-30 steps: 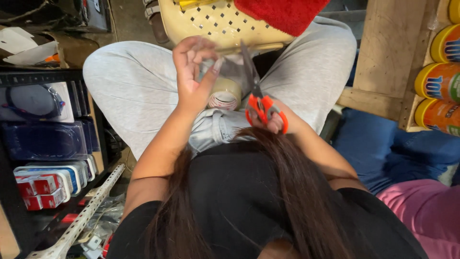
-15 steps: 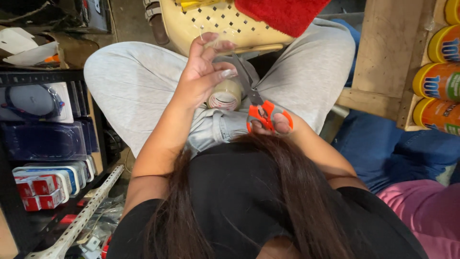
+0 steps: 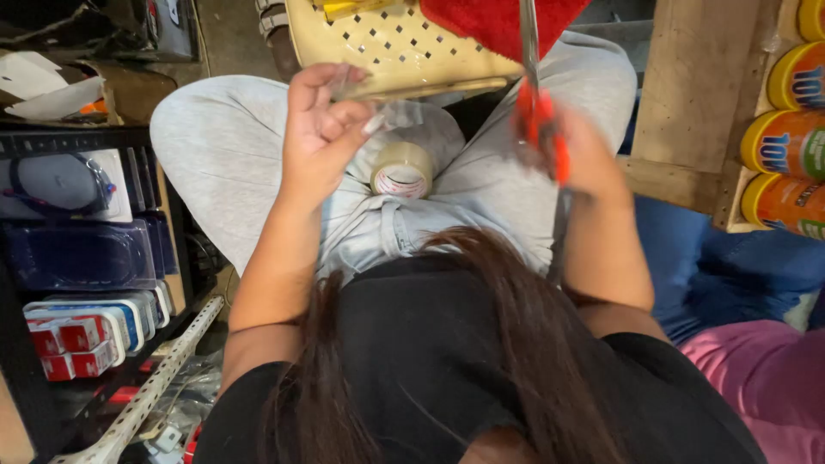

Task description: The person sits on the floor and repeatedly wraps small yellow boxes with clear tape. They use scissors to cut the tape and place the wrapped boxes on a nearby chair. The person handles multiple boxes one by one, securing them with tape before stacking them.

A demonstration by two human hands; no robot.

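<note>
My left hand (image 3: pixel 320 133) is raised over my lap and pinches a strip of clear tape (image 3: pixel 391 112) between thumb and fingers. The tape roll (image 3: pixel 402 169) lies on my lap between my thighs in grey trousers. My right hand (image 3: pixel 583 153) grips orange-handled scissors (image 3: pixel 540 116), the blades pointing up and away, off to the right of the roll. My dark hair hangs in the foreground and hides part of my lap.
A cream perforated plastic stool (image 3: pixel 397 43) with a red cloth (image 3: pixel 498 21) stands ahead. Black shelves with packaged goods (image 3: pixel 82 258) are at left. A wooden shelf (image 3: pixel 687 94) with yellow-orange cans (image 3: pixel 786 146) is at right. Another person's pink clothing (image 3: pixel 760 378) shows at lower right.
My right hand has lifted the scissors up and to the right, away from the roll. My left hand has pulled up and left with the tape strip, leaving the roll uncovered on my lap.
</note>
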